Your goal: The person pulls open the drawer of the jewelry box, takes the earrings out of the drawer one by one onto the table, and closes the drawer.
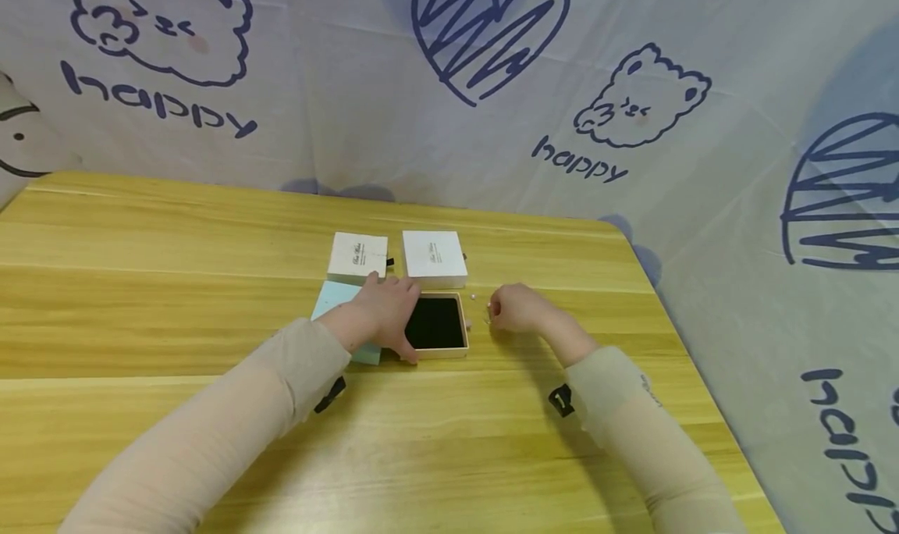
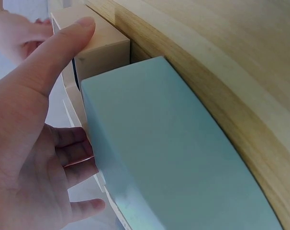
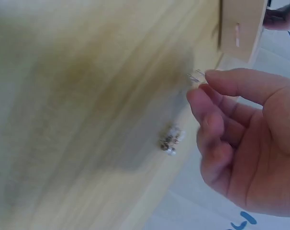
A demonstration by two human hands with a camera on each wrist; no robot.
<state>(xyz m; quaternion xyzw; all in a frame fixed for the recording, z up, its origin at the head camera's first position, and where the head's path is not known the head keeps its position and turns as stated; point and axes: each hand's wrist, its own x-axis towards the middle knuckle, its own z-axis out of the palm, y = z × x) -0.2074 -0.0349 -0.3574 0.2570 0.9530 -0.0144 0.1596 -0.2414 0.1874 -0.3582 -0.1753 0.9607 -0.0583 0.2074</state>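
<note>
My left hand [image 1: 379, 309] spans a peach drawer [image 1: 444, 353] with a black lining, its thumb on the near wall and its other fingers toward the far side. The drawer sticks out of a light-blue box sleeve [image 2: 150, 124], which lies under the left wrist. To the right of the drawer, my right hand [image 1: 521, 309] pinches a thin silver wire-like piece of jewelry [image 3: 196, 76] between thumb and index finger, just above the table. Near those fingers lies a small cluster of pearly and dark beads [image 3: 171, 139].
Behind the drawer stand two white boxes with printed lids, a left one [image 1: 358, 254] and a right one [image 1: 434, 254]. All sit on a wooden table [image 1: 435, 448]. A white cloth [image 1: 337, 128] with drawings hangs behind its back edge.
</note>
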